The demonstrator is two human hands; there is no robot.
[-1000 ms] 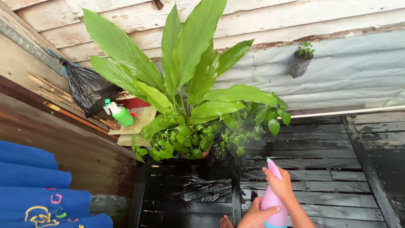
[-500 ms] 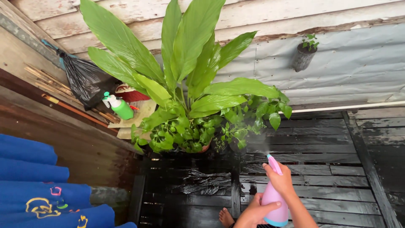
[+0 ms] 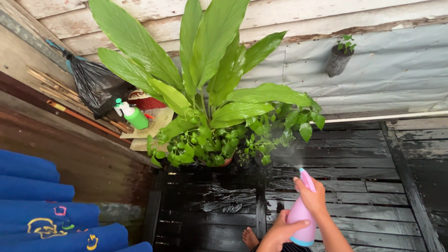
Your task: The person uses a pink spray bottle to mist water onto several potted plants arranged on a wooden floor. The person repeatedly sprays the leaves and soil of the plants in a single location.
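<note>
A pink spray bottle [image 3: 301, 214] with a blue base sits low in the middle of the view, nozzle pointing up-left at the plants. My right hand [image 3: 311, 196] wraps its top at the trigger. My left hand [image 3: 284, 231] clasps the bottle's body from the left. A faint mist hangs just above the nozzle. Ahead stands a potted plant [image 3: 205, 70] with tall broad green leaves, with small-leaved plants [image 3: 205, 147] bunched around its base. A bare foot [image 3: 250, 239] shows on the wet planks below.
Wet dark plank floor [image 3: 354, 186] spreads to the right. A green spray bottle [image 3: 133, 115] and a black plastic bag [image 3: 93, 88] sit at the left by the weathered wooden wall. A small grey pot [image 3: 337, 60] hangs on the wall. Blue cloth [image 3: 42, 205] fills the lower left.
The pink bottle and both hands have risen slightly and shifted a little right; mist now shows near the nozzle. The view drifted a bit.
</note>
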